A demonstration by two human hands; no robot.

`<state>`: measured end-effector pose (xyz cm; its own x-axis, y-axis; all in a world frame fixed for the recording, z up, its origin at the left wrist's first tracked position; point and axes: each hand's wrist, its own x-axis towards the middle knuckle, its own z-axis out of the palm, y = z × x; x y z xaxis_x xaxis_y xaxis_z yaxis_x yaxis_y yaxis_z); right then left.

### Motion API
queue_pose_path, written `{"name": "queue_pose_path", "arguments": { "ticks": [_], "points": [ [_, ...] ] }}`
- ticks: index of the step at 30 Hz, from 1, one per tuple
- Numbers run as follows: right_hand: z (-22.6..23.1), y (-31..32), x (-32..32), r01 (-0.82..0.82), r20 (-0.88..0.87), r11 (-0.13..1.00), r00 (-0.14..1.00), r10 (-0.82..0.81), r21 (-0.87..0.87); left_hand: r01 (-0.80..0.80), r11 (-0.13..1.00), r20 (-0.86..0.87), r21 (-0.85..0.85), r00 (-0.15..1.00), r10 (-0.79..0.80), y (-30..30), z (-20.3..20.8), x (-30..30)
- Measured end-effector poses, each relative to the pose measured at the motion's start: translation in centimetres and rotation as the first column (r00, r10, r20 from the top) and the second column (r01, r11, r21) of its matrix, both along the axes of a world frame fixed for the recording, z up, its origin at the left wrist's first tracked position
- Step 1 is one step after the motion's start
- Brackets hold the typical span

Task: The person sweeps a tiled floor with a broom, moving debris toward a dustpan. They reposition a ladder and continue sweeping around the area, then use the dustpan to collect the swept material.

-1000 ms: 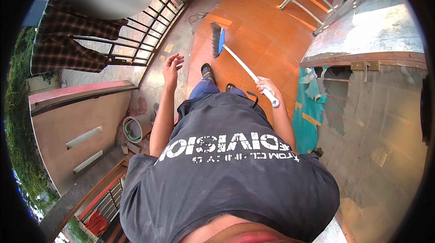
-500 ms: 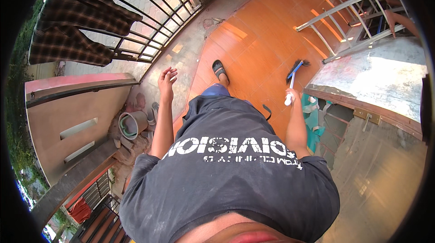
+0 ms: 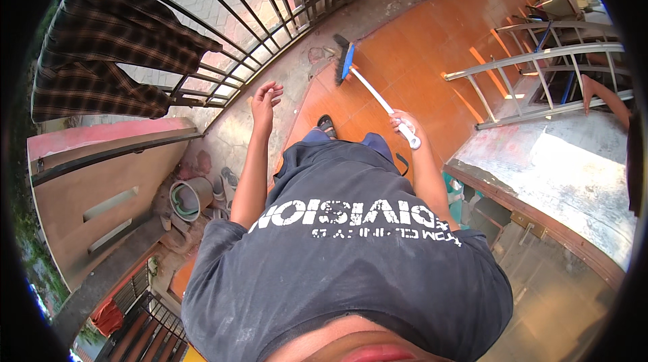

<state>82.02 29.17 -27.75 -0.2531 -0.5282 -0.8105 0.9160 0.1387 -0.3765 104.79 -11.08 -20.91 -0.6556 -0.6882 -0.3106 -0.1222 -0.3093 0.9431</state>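
My right hand (image 3: 403, 122) is wrapped round the upper part of a broom's white handle (image 3: 373, 92). The broom's blue head (image 3: 347, 61) with dark bristles (image 3: 339, 71) is ahead of me, where the orange tiled floor (image 3: 398, 44) meets the grey concrete strip (image 3: 233, 119). My left hand (image 3: 267, 95) is raised over that strip with loosely bent fingers apart, and nothing shows in it. One foot in a dark sandal (image 3: 327, 124) stands on the tiles between my hands.
A dark metal gate (image 3: 250, 24) with a plaid shirt (image 3: 108, 51) over it is at the left. Below lie a bucket (image 3: 191, 200) and a low wall (image 3: 101, 186). To the right, a metal ladder (image 3: 540, 58) lies by a worn tabletop (image 3: 574, 166); another person's arm (image 3: 604, 98) reaches there.
The broom head has swung from the right, near the table, leftward to the edge of the tiles. My right hand has moved left and forward with it. My left hand stays raised.
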Motion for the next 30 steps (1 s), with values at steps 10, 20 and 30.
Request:
{"name": "queue_pose_path", "arguments": {
  "ticks": [10,20,30],
  "points": [
    [-1.8,0.2,-11.2,0.137,-0.34,0.916,0.94,-0.001,0.378,-0.172,0.985,0.07,0.012,0.983,0.171,-3.0,0.5,0.7],
    [-11.2,-10.8,-15.6,-0.357,-0.079,0.854,0.907,0.414,0.38,-0.252,0.966,0.135,0.053,0.961,0.243,0.0,1.4,-2.7],
    [1.0,-3.1,-23.2,-0.306,-0.2,0.921,0.913,0.355,0.241,-0.078,0.997,0.1,0.006,0.992,0.077,1.8,1.8,-19.8]
  ]
}}
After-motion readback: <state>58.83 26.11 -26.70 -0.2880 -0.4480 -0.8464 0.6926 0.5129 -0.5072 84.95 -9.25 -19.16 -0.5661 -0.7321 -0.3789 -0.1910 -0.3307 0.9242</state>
